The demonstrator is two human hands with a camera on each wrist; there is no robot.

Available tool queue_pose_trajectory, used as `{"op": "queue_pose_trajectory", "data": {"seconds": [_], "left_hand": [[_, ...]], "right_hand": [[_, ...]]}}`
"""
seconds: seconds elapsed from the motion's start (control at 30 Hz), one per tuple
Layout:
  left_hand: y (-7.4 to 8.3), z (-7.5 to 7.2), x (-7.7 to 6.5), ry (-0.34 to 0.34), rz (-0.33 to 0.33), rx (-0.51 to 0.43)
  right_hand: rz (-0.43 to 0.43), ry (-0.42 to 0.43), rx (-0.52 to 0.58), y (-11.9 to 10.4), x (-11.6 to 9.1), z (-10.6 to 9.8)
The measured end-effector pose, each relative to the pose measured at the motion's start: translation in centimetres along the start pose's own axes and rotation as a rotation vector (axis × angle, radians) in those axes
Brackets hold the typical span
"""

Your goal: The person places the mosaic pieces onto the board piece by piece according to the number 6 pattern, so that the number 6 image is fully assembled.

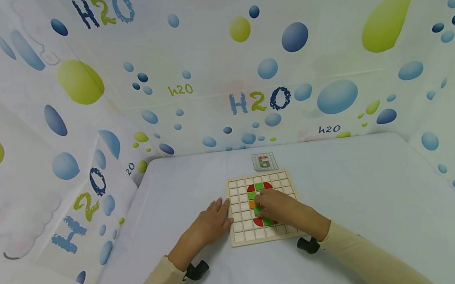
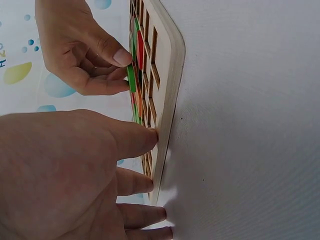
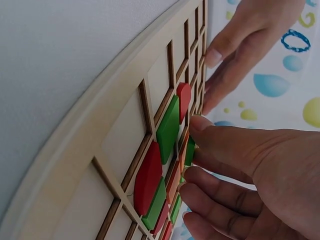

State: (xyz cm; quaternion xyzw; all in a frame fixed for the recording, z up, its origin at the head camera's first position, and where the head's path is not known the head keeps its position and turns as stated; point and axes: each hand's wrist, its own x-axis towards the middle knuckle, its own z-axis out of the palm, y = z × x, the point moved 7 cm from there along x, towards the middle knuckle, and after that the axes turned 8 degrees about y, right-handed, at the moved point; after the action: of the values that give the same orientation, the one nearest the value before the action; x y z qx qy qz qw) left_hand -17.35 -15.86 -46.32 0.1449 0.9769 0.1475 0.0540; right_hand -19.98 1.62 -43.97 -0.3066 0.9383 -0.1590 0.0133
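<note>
A pale wooden grid board (image 1: 257, 242) lies on the white-covered table, with red, green and orange tiles set in its middle cells. My right hand (image 1: 278, 206) is over the board and pinches a green tile (image 2: 131, 78) between thumb and fingers, tilted up at the grid. In the right wrist view, a red rounded tile (image 3: 148, 177) and a flat green tile (image 3: 168, 130) sit in cells beside that hand. My left hand (image 1: 213, 221) rests at the board's left side; its extended fingertips (image 2: 147, 137) touch the edge. An orange tile (image 1: 252, 204) shows left of my right hand, which hides several cells.
Behind the board lies a small card (image 1: 264, 161) with a gridded picture of coloured tiles. A white cloth (image 1: 190, 174) covers the table. Curtains with blue and green drops (image 1: 240, 28) surround it. Black wrist cameras (image 1: 198, 270) sit under both wrists.
</note>
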Motion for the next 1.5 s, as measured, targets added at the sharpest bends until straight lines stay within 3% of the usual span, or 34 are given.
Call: {"op": "queue_pose_trajectory", "data": {"seconds": [1.5], "left_hand": [[0.17,-0.09,0.01,0.012,0.015,0.024]], "right_hand": [[-0.08,0.096,-0.126,-0.81,-0.33,-0.06]]}}
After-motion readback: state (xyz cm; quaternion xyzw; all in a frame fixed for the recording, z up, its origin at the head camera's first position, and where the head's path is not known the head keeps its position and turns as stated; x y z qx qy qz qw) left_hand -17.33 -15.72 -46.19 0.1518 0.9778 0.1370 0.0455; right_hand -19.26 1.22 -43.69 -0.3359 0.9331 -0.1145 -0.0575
